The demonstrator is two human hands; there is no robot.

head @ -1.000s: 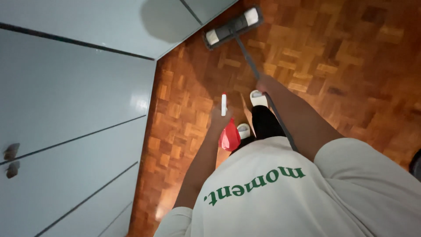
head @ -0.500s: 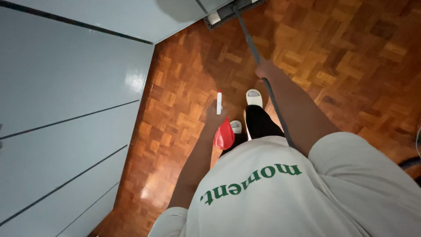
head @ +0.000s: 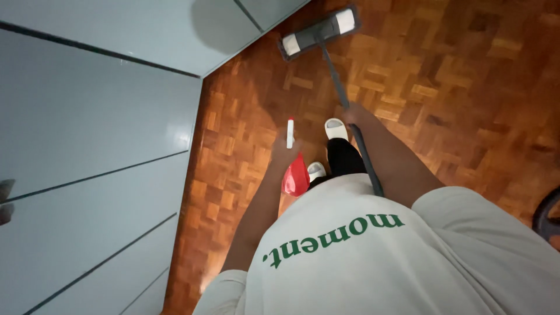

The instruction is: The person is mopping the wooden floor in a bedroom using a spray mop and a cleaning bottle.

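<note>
My right hand (head: 353,114) grips the dark handle of a flat mop (head: 318,32), whose grey and white head lies on the parquet floor (head: 466,99) near the cabinet corner. Lower down, my left hand (head: 284,153) holds a red spray bottle (head: 296,174) with a white nozzle pointing away from me. Both feet in white slippers (head: 335,128) stand on the floor between the two hands. A white shirt with green lettering fills the lower part of the head view.
Pale grey glossy cabinet doors (head: 87,146) run along the left and across the top left, meeting at a corner by the mop head. A dark round object (head: 548,216) sits at the right edge.
The mop head has come back into full view near the cabinet corner. Both hands keep their grips; the view has shifted slightly.
</note>
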